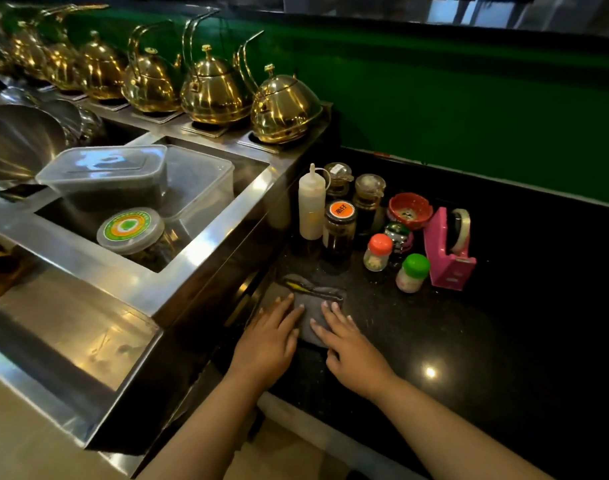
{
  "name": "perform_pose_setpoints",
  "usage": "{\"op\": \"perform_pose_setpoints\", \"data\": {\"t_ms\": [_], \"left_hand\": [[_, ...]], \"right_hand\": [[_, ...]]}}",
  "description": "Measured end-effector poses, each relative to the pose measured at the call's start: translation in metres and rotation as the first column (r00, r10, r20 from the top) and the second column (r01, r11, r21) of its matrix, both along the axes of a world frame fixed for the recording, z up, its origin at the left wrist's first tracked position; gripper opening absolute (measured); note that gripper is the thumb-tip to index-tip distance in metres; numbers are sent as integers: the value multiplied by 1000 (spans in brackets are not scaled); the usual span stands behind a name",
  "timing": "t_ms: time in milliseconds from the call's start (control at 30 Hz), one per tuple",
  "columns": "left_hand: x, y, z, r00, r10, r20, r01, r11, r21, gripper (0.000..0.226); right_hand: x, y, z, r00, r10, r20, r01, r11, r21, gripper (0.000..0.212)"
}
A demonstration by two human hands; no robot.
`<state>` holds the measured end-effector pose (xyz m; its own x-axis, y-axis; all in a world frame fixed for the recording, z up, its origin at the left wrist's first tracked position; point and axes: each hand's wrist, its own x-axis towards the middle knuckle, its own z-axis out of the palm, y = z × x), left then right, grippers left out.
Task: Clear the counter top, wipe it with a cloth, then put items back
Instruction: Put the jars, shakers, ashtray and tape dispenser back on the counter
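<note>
A grey cloth (313,299) with a yellow stripe lies flat on the black stone counter (469,323), near its left edge. My left hand (272,337) presses on the cloth's left part with straight fingers. My right hand (348,344) lies flat on its right part. Just behind the cloth stand a white squeeze bottle (311,202), a dark jar with an orange label (339,233), two glass condiment jars (367,199), a red bowl (409,209), a red-capped shaker (377,252), a green-capped shaker (413,273) and a pink tape dispenser (446,249).
Left of the counter a steel unit (88,327) holds a well with clear plastic containers (130,178) and a round lidded tub (130,230). Several brass kettles (284,105) line its back. A green wall (469,98) bounds the counter behind.
</note>
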<state>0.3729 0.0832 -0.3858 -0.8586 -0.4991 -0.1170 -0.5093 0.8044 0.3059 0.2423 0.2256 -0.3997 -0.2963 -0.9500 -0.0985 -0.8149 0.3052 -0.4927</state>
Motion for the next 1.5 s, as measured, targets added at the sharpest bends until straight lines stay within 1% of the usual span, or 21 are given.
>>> {"op": "perform_pose_setpoints", "data": {"t_ms": [67,167,233,267,333,400,433,500,533,567,633,733,833,900,933,1067,1133,1300,1400,1500], "left_hand": [[-5,-3,-1,999,-22,36,18,995,98,48],[-15,-9,7,989,-21,144,-1,988,153,47],[-25,-14,20,961,-43,272,8,991,130,46],[-31,-15,29,944,-53,327,23,995,94,45],[-45,-11,49,931,-48,363,60,998,-20,40],[-62,-4,66,959,-26,283,57,993,-100,35],[-72,0,72,976,-19,218,42,994,-99,32],[-92,6,76,998,-30,51,32,999,-37,28],[-103,8,76,999,-39,-37,39,999,9,30],[-113,10,75,993,-42,-113,49,997,65,37],[-133,12,69,975,-42,-218,77,984,158,60],[-158,16,57,959,-69,-275,131,968,213,87],[-180,19,44,953,-58,-297,134,961,243,96],[-191,22,37,959,-18,-282,96,959,267,93],[-195,24,35,962,0,-274,77,960,269,88],[-203,29,32,940,73,-332,24,960,280,58],[-203,31,34,937,72,-343,32,957,288,49],[-189,33,54,936,45,-348,71,947,315,50],[-179,26,81,923,-12,-384,114,963,245,53],[-178,12,117,893,-63,-446,149,976,161,54]], "right_hand": [[2,1,-1,994,-44,95,43,999,11,66],[-2,4,4,956,-131,262,137,991,-7,58],[-8,9,12,917,-230,326,256,966,-39,49],[-12,12,17,899,-295,323,334,940,-72,45],[-21,18,29,847,-450,281,509,839,-192,39],[-34,25,45,769,-593,239,639,697,-325,36],[-41,28,53,727,-648,225,679,631,-375,36],[-57,33,64,661,-718,218,728,542,-420,39],[-65,35,67,645,-733,215,738,526,-423,43],[-73,37,68,639,-740,208,744,527,-412,49],[-89,40,67,649,-735,199,745,559,-364,61],[-108,40,61,683,-682,261,730,626,-274,74],[-120,36,52,720,-633,286,692,689,-216,77],[-126,35,45,736,-614,286,672,713,-200,71],[-127,35,42,738,-606,297,668,718,-195,67],[-129,37,32,734,-582,349,671,702,-238,59],[-129,38,31,728,-579,368,677,693,-249,55],[-130,46,46,738,-522,427,660,692,-294,55],[-137,46,70,745,-484,460,656,655,-374,56],[-150,35,99,760,-482,437,649,599,-469,58]]}}
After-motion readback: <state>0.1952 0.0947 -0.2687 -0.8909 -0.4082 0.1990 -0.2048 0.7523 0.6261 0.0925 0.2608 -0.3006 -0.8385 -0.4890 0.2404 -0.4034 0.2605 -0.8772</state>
